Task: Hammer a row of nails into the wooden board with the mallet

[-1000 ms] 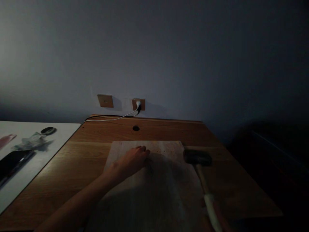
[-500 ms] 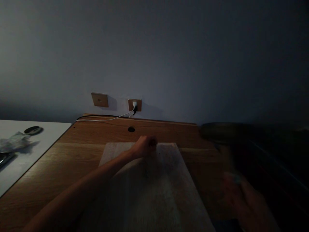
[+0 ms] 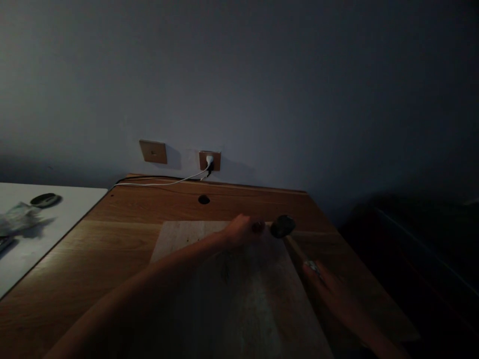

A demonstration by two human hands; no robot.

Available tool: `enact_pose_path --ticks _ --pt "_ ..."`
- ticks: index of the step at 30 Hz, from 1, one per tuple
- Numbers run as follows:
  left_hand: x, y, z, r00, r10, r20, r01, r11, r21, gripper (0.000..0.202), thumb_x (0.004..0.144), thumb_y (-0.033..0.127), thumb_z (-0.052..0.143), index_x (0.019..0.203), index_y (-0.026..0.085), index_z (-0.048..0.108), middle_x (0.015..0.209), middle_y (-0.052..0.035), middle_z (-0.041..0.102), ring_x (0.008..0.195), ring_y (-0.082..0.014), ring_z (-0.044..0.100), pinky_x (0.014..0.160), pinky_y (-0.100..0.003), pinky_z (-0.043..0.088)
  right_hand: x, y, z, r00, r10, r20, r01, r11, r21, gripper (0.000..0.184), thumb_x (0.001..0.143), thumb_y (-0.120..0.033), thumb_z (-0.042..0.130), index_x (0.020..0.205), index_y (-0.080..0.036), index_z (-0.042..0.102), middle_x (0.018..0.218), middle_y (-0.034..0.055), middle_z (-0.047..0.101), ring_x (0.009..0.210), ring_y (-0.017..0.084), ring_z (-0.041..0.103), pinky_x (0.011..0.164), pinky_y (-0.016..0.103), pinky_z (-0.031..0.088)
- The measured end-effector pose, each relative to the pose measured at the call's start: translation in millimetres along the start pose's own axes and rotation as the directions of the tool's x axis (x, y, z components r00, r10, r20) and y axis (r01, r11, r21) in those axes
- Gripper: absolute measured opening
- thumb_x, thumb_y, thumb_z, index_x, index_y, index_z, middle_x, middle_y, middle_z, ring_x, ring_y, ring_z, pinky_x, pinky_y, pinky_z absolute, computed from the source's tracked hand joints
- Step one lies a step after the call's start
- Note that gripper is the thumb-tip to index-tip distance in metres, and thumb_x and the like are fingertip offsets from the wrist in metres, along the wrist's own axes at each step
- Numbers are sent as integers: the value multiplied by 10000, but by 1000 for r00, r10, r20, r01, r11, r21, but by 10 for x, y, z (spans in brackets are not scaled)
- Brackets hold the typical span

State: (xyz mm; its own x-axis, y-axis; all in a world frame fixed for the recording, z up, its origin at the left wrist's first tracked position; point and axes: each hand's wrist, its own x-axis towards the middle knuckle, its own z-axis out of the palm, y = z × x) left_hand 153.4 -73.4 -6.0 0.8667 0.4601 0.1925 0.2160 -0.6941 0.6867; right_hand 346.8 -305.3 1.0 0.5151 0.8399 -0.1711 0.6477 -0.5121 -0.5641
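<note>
A pale wooden board (image 3: 194,234) lies on the brown desk (image 3: 112,239). My left hand (image 3: 243,230) rests at the board's far edge with its fingers curled together; what they pinch is too dark to make out. Just right of those fingertips sits the dark head of a mallet (image 3: 282,226), almost touching them. Its handle runs back toward me to my right hand (image 3: 324,281), which is wrapped round it near the board's right edge.
Two wall sockets (image 3: 209,160) sit behind the desk, and a white cable (image 3: 160,184) trails from one along the back edge. A cable hole (image 3: 204,199) is in the desktop. A white table (image 3: 45,234) on the left carries a dark round object (image 3: 45,200) and a crumpled wrapper (image 3: 17,219). Right of the desk is dark.
The mallet rose off the desk in a blurred swing and now its head is down beside my left fingertips. My left hand slid to the board's far right edge and curled.
</note>
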Motion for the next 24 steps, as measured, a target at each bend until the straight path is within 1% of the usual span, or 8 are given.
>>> enact_pose_path --ticks 2,4,7,10,14,16,19,24 --pt "24 -28 13 999 23 31 -22 999 -36 230 811 75 635 995 167 737 908 -25 753 808 -163 685 738 -236 489 1 26 8 1000 -11 -16 11 1000 8 501 878 -681 445 1050 -277 688 1197 110 769 1213 363 667 1015 461 516" --pt "31 -70 34 996 62 66 -57 996 -68 222 810 66 642 987 159 737 911 -27 749 806 -157 683 736 -231 485 -2 41 6 1000 -14 -5 14 1000 17 487 885 -688 460 1022 -279 686 1124 106 786 1145 349 703 939 418 554" --pt "20 -114 66 989 115 88 -108 991 -81 200 819 73 650 978 160 734 939 -30 748 823 -158 683 748 -234 479 3 52 21 994 46 104 -50 998 30 499 900 -704 427 963 -255 636 827 77 766 757 296 758 661 365 576" --pt "-3 -125 83 989 121 85 -116 991 -63 203 823 82 655 990 169 731 945 -28 749 825 -162 681 746 -237 472 42 50 74 980 89 178 -97 994 40 487 882 -696 432 957 -234 563 577 -9 620 484 220 640 508 323 500" --pt "-18 -139 89 981 174 91 -171 984 -39 203 832 93 651 998 181 727 947 -29 747 818 -159 677 755 -234 471 114 -17 122 983 93 159 -119 979 166 524 830 -668 485 1110 -225 501 628 -55 573 451 158 546 435 275 419" --pt "-17 -145 91 975 207 83 -205 978 -34 198 834 93 651 995 184 724 972 -35 745 853 -164 678 778 -235 475 131 -65 111 979 55 195 -98 972 214 530 824 -676 483 1098 -224 499 581 -84 506 408 131 456 388 252 339" --pt "-14 -132 91 980 183 76 -182 983 -26 183 834 98 660 984 183 724 973 -36 746 858 -168 683 779 -238 482 116 -113 80 975 52 215 -107 961 254 572 814 -699 491 1117 -214 499 494 -123 408 372 110 339 373 234 256" --pt "-25 -116 100 994 90 65 -85 994 -72 324 811 87 671 1113 200 696 986 -21 763 857 -164 709 762 -233 494 -3 -190 73 982 -10 186 -52 944 326 566 895 -674 481 1218 -212 525 495 -115 416 394 125 383 407 243 323"
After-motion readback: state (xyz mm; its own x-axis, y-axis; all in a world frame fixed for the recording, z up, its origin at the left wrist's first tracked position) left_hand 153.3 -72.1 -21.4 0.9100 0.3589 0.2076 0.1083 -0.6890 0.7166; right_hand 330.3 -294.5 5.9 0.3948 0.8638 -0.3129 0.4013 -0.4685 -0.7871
